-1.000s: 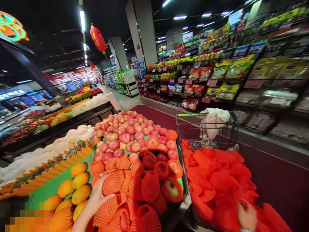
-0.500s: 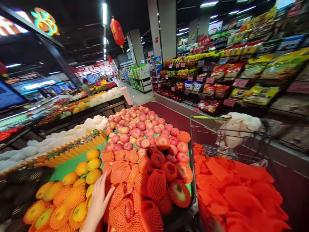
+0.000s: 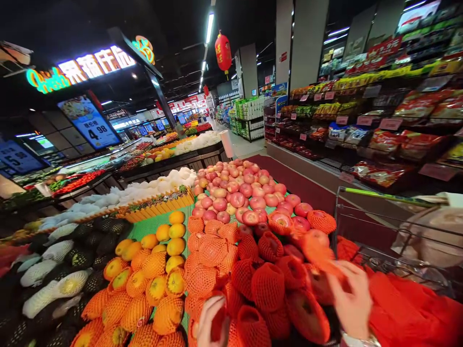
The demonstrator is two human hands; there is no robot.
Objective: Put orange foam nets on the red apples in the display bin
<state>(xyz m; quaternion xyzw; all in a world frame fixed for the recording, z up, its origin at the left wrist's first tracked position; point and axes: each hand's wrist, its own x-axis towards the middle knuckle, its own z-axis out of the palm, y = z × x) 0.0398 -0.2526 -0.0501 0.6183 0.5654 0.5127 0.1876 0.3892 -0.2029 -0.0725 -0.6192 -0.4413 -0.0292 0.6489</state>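
Note:
My left hand (image 3: pixel 210 322) is at the bottom edge, fingers curled round an apple in an orange foam net (image 3: pixel 219 319) at the front of the apple pile. My right hand (image 3: pixel 352 303) is blurred by motion over the right end of the display, beside the cart. Its fingers pinch a loose orange foam net (image 3: pixel 320 253) that hangs above the netted apples (image 3: pixel 267 284). Behind them lie bare red apples (image 3: pixel 238 193) on green matting.
A wire shopping cart (image 3: pixel 379 196) heaped with loose orange nets (image 3: pixel 405 308) and a white bag (image 3: pixel 434 236) stands at right. Netted yellow-orange fruit (image 3: pixel 155 284) lies left of the apples, dark and white-netted fruit (image 3: pixel 65 270) farther left. Snack shelves (image 3: pixel 379 135) line a red-carpeted aisle.
The view has swung left. My right hand came up out of the cart with a net to the apple display. My left hand shifted right along the netted apples.

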